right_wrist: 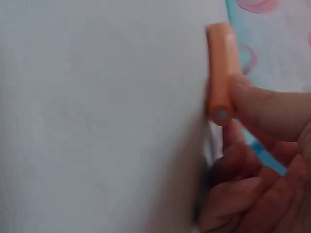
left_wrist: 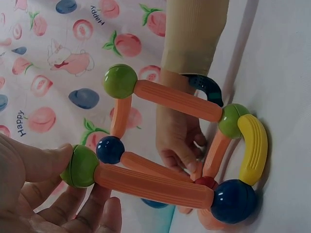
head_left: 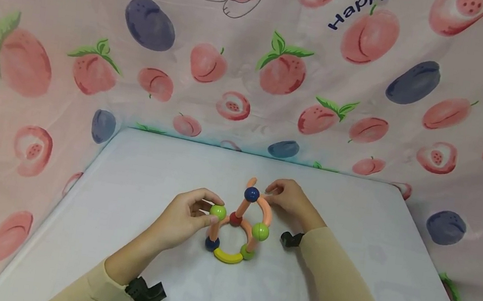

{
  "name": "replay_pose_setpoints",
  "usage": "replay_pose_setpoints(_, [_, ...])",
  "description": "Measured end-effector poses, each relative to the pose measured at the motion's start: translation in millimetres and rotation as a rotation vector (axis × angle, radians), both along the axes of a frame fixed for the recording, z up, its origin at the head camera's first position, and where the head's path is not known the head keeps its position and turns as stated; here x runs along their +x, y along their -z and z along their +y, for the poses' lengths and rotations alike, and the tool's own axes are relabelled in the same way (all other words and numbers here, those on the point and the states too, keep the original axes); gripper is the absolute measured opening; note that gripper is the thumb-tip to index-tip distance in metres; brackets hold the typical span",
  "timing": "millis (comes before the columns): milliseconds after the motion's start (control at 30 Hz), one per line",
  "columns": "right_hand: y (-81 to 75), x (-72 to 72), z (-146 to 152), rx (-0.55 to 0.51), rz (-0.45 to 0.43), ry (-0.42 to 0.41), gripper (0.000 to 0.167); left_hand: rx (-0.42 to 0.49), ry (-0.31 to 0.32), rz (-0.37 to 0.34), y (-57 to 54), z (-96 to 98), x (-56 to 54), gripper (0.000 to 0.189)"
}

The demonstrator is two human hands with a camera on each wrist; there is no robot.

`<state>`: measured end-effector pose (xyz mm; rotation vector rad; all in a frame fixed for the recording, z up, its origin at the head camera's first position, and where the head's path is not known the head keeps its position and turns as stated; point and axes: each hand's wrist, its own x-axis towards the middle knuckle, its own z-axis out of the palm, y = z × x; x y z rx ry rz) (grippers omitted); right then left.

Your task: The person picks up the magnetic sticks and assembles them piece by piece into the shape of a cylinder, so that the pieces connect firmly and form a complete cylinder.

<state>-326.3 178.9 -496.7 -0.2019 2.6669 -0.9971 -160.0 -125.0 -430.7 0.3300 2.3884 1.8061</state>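
Note:
A frame of magnetic rods and balls stands mid-table in the head view. Its base ring has a yellow curved rod, a red ball, a lower green ball and a dark blue ball. Uprights rise to an upper blue ball and a right green ball. My left hand pinches the left green ball atop an orange rod. Behind the frame's right side, my right hand pinches a loose orange rod, its metal-dotted end showing in the right wrist view.
The white table extends around the frame, backed by a fruit-patterned cloth at the rear and sides. Black wrist-worn pieces, one at the left cuff and one at the right cuff, stick out over the table.

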Motion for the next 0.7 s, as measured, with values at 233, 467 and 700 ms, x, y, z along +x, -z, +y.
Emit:
replay_pose_setpoints(233, [-5.3, 1.7, 0.8, -0.021, -0.021, -0.036, 0.029, -0.003, -0.001, 0.003, 1.1, 0.2, -1.1, 0.028])
replay_pose_setpoints(467, [-4.9, 8.3, -10.1, -0.009, -0.032, -0.086, 0.019, 0.004, 0.004, 0.0, 2.0, 0.6, -1.6, 0.028])
replay_pose_setpoints(700, [-12.2, 9.5, -6.4, 0.016, -0.053, -0.099, 0.021, -0.008, -0.008, -0.001, 2.0, 0.3, -1.6, 0.027])
